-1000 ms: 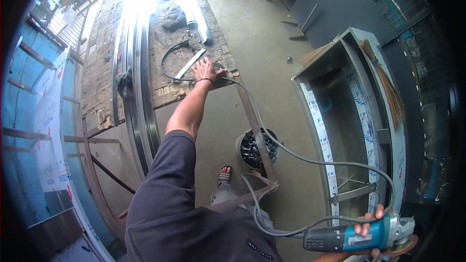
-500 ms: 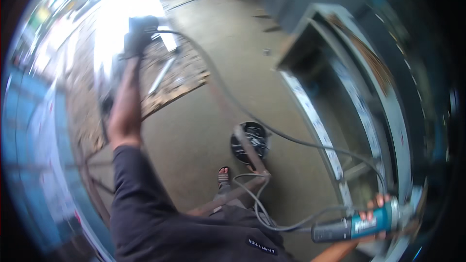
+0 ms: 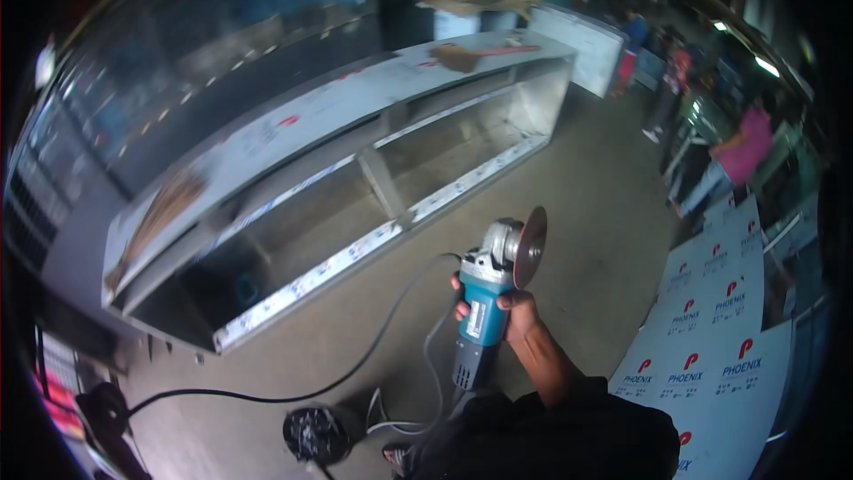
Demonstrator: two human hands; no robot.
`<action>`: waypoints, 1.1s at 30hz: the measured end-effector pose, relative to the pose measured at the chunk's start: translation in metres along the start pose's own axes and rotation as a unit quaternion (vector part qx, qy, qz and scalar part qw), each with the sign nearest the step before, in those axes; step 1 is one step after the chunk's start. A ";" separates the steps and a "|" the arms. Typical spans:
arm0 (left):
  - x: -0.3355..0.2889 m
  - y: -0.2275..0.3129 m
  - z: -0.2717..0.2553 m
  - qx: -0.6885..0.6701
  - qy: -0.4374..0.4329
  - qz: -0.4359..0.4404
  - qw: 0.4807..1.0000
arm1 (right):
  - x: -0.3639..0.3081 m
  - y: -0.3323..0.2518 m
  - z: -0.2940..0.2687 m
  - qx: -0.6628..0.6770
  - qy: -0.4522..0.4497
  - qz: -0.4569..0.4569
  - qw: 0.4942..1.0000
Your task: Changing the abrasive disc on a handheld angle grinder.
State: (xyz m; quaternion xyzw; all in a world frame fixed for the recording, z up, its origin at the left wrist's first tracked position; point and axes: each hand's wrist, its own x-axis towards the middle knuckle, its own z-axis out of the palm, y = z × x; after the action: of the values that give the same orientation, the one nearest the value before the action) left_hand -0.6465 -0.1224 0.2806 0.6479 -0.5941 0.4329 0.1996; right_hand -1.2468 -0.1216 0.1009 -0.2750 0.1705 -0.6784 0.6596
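Note:
My right hand (image 3: 519, 313) is wrapped around the teal and black body of an angle grinder (image 3: 487, 309), fingers on its left side and thumb on its right. The grinder stands nearly upright, its silver gear head at the top. A reddish-brown disc (image 3: 530, 249) faces right, touching nothing. Grey cable (image 3: 426, 351) hangs in loops beside the tool. No part of my left hand can be made out. At the lower left, a black cord (image 3: 240, 398) runs to a dark shape (image 3: 102, 409) too unclear to name.
A long metal cabinet frame (image 3: 382, 182) crosses the view ahead, a broom (image 3: 458, 57) on its top. Film-covered sheets (image 3: 702, 347) stand at the right. A black bucket (image 3: 316, 436) is on the floor near my foot. People, one in a pink shirt (image 3: 748, 149), are at the far right.
My view has swung to the right. The grinder in my right hand has come from the lower right to the middle. My left arm, stretched toward the bright table before, has left the view.

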 end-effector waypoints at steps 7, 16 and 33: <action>0.051 0.245 0.090 -0.146 -0.038 0.098 0.984 | -0.056 -0.134 -0.143 -0.031 0.130 -0.120 0.984; 0.031 0.653 0.184 -0.399 -0.284 0.109 0.865 | -0.109 -0.281 -0.261 -0.046 0.323 -0.270 0.906; 0.025 1.418 0.022 -0.633 -0.508 0.240 0.533 | -0.196 -0.558 -0.449 -0.117 0.617 -0.454 0.632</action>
State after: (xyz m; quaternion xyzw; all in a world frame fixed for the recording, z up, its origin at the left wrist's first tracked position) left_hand -1.9782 -0.4579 -0.0741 0.2962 -0.8475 -0.4263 0.1109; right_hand -1.9665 0.0536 0.0479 0.0905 0.4689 -0.8781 -0.0285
